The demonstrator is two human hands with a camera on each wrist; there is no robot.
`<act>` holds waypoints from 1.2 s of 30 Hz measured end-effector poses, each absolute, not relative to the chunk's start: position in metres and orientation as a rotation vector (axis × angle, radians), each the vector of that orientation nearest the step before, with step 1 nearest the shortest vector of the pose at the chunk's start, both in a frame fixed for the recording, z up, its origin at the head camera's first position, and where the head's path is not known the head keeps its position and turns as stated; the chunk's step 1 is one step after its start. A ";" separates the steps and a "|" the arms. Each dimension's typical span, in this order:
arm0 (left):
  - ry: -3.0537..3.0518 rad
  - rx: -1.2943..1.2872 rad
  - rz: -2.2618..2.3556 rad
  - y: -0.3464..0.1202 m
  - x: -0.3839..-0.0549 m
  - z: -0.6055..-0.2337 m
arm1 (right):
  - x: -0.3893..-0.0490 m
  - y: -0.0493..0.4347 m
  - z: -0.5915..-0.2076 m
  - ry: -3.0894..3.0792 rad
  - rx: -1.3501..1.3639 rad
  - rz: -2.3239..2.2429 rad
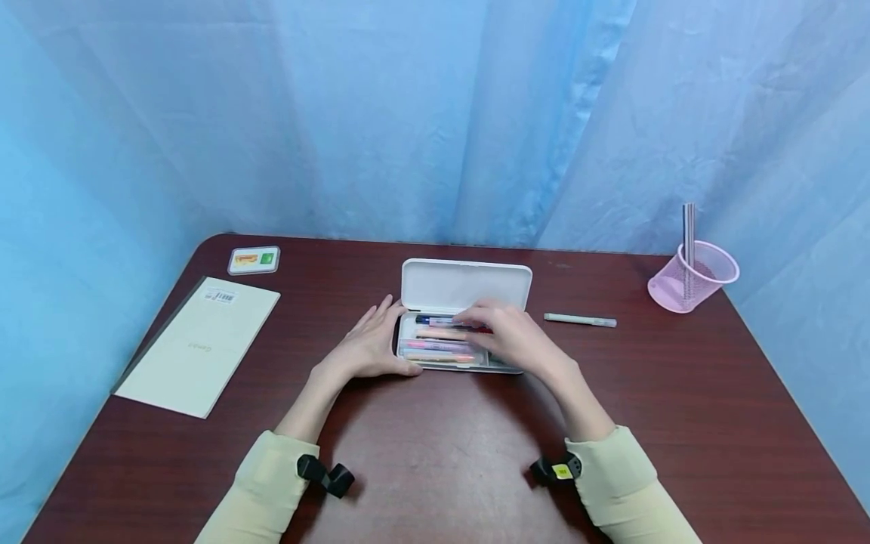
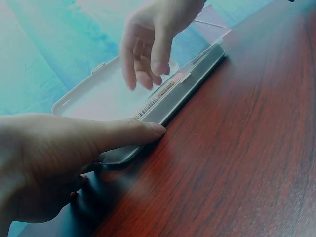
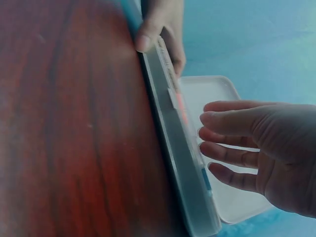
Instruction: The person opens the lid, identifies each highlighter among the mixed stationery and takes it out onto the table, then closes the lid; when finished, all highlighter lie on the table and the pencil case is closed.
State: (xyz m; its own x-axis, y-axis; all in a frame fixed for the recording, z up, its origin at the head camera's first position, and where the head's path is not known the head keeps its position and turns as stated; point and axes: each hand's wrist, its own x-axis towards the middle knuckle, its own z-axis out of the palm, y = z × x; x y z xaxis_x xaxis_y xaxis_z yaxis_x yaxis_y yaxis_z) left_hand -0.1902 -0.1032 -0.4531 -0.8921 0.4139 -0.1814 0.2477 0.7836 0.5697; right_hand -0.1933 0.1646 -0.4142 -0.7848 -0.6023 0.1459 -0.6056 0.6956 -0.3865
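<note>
A white pencil case [image 1: 465,283] lies on the table with its lid raised at the back. Several pens [image 1: 438,345] in pink, peach, purple and dark blue lie lengthwise inside it. My left hand [image 1: 367,347] holds the case's left end, its thumb along the front edge and its fingers stretched up the left side. Over the right part of the case hovers my right hand [image 1: 513,336], hiding the pens' right ends. In the right wrist view that hand [image 3: 279,148] has loosely bent, parted fingers with nothing between them.
A pale green pen [image 1: 580,320] lies right of the case. Farther right, a pink mesh pen holder [image 1: 669,291] contains striped sticks [image 1: 689,227]. At the left are a cream notebook [image 1: 197,347] and a small clear-edged pack [image 1: 254,260]. Blue curtains [image 1: 381,121] hang behind the table.
</note>
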 end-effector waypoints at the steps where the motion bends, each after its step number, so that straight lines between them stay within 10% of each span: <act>1: 2.679 0.508 0.793 -0.103 -0.190 -0.453 | -0.193 0.163 -0.415 -2.888 1.033 0.656; 36: 2.690 0.533 0.781 -0.103 -0.191 -0.456 | -0.190 0.157 -0.429 -2.939 0.999 0.565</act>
State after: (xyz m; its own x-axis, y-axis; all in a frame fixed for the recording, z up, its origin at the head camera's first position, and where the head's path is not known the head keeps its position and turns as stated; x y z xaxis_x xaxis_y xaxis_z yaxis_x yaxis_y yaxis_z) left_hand -0.1914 -0.1028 -0.4557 -0.8900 0.4234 -0.1695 0.2668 0.7848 0.5594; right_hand -0.1896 0.1574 -0.4293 -0.7993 -0.5924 0.1009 -0.5876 0.7353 -0.3376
